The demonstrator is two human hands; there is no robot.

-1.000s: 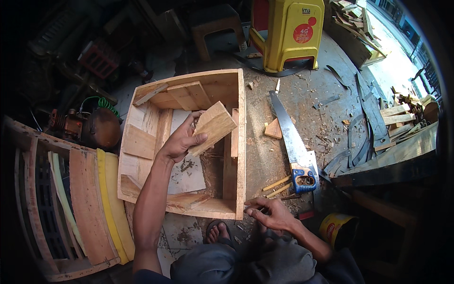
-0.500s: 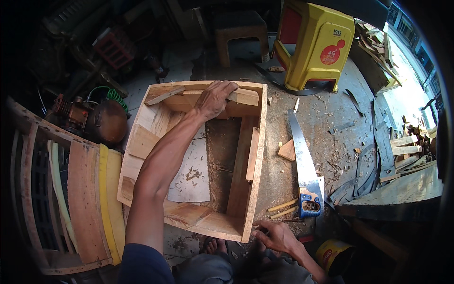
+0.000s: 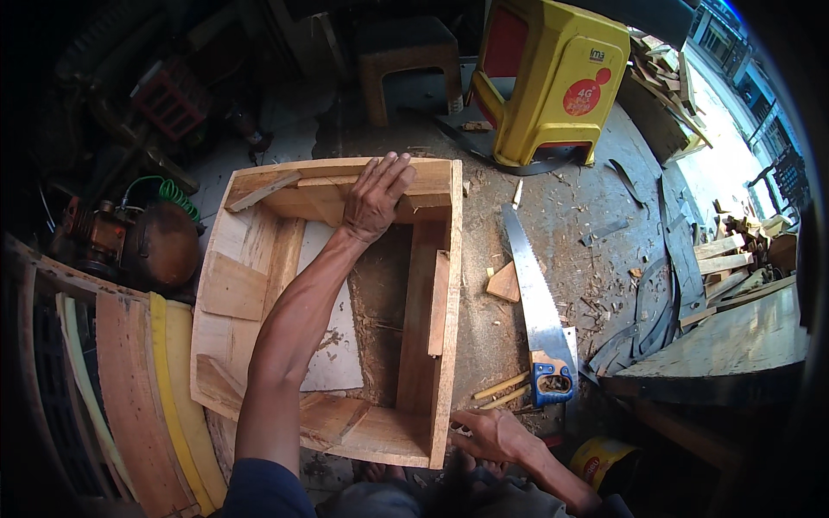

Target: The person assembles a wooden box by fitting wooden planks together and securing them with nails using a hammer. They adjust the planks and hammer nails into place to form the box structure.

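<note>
A box-like wooden frame [image 3: 442, 345] with an open middle stands in front of me, with wood blocks against its inner sides. My left hand [image 3: 371, 203] reaches across it, fingers bent over the top edge of the far side. Beside the near right corner is my right hand [image 3: 494, 434], its fingers curled in against the frame's outer side; the fingertips are partly hidden. A handsaw [image 3: 534, 293] with a blue handle lies on the floor to the right, next to a small triangular wood offcut [image 3: 504, 282]. Two thin yellowish sticks [image 3: 503, 393] lie between the saw handle and the frame.
A yellow plastic stool [image 3: 561, 86] and a darker stool [image 3: 408, 65] stand at the back. Another slatted wooden piece [image 3: 142, 371] is at left, near a compressor [image 3: 160, 242]. Wood scraps [image 3: 734, 259] and dark strips [image 3: 678, 250] lie right. A yellow tin [image 3: 604, 464] sits near my right arm.
The wooden frame has shifted left and nearer within the view, with both hands staying at it. My left hand's fingers are stretched farther over the far edge. The surroundings shift left too.
</note>
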